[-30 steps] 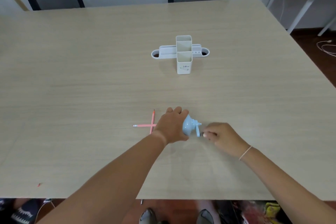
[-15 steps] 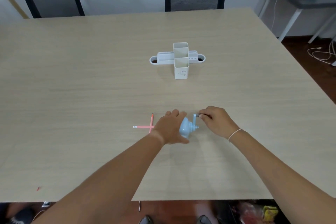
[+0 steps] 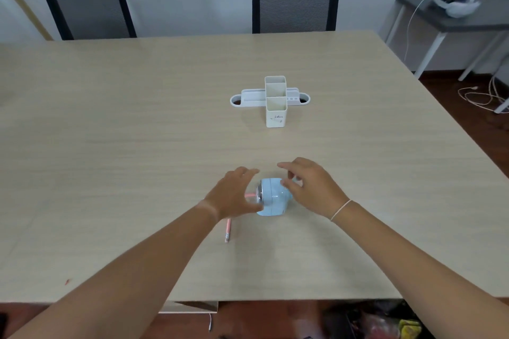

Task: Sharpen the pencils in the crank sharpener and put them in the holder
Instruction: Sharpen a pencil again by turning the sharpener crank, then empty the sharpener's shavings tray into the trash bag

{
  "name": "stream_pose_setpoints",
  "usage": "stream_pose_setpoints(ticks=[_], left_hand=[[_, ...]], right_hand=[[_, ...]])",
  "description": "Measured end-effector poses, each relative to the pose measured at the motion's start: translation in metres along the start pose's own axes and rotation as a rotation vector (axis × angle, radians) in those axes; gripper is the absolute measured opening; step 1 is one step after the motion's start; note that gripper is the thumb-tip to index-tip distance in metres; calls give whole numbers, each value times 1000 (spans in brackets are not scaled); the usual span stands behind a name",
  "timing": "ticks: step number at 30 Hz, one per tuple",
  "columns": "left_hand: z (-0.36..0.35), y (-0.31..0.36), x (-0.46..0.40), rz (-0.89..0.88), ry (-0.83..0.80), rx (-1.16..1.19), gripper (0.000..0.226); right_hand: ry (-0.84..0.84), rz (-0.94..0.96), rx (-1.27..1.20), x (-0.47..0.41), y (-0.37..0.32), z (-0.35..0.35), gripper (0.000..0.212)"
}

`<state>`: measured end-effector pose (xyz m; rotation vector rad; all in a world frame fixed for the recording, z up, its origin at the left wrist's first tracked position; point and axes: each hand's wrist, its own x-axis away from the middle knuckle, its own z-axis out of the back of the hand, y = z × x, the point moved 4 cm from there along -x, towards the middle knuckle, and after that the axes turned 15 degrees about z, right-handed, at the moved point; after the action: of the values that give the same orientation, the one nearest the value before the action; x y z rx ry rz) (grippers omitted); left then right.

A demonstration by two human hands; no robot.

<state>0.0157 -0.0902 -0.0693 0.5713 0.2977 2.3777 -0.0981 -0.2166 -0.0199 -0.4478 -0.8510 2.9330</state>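
The light-blue crank sharpener [image 3: 273,197] stands on the table near the front edge, its metal face turned left. A pink pencil [image 3: 250,195] sticks out of that face. My left hand [image 3: 234,195] hovers just left of it with fingers spread around the pencil end, its thumb near the sharpener's base. My right hand [image 3: 311,190] is on the sharpener's right side, thumb on its top and fingers curled behind, hiding the crank. A second pink pencil [image 3: 228,230] lies on the table, partly under my left wrist. The white holder [image 3: 275,115] stands farther back.
The holder has two tall square cups and a low tray across them. The wooden table [image 3: 137,146] ends close to my body. Two black chairs [image 3: 296,5] stand at the far side. A grey side table [image 3: 451,22] with cables is at the right.
My left hand has let go of the sharpener's body and opened beside the pencil. My right hand has left the crank handle and moved onto the sharpener. The view has tilted upward.
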Motion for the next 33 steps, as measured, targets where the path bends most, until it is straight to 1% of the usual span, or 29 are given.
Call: stream_pose_setpoints(ticks=[2,4,6,8,10,15,20,24,27,30,33], left_hand=[[-1,-13,1,35,-15,-32,73],[-1,-20,2,50,-9,-61,57],[-1,-23,1,46,15,-69,41],[-2,-22,1,42,34,-64,32],[-3,-19,1,37,44,-69,29],[-4,-16,1,32,71,-90,30],[-4,-22,-1,26,84,-139,30],[3,-41,1,27,100,-149,28],[26,-89,9,134,128,-172,26],[54,-134,24,281,188,-144,25],[57,-140,31,352,203,-57,23]], right_hand=[[-132,22,21,-5,-10,-18,43],[-244,11,50,-11,-12,-34,50],[-317,-11,84,-15,-11,-45,56],[-369,-53,119,-17,-8,-52,56],[-398,-96,134,-18,-5,-55,54],[-401,-138,140,-21,-3,-59,48],[-409,-147,148,-25,-4,-59,35],[-413,-149,155,-26,-5,-59,42],[-424,-169,142,-25,-3,-58,47],[-441,-165,149,-26,-3,-59,44],[-451,-165,167,-27,-4,-59,43]])
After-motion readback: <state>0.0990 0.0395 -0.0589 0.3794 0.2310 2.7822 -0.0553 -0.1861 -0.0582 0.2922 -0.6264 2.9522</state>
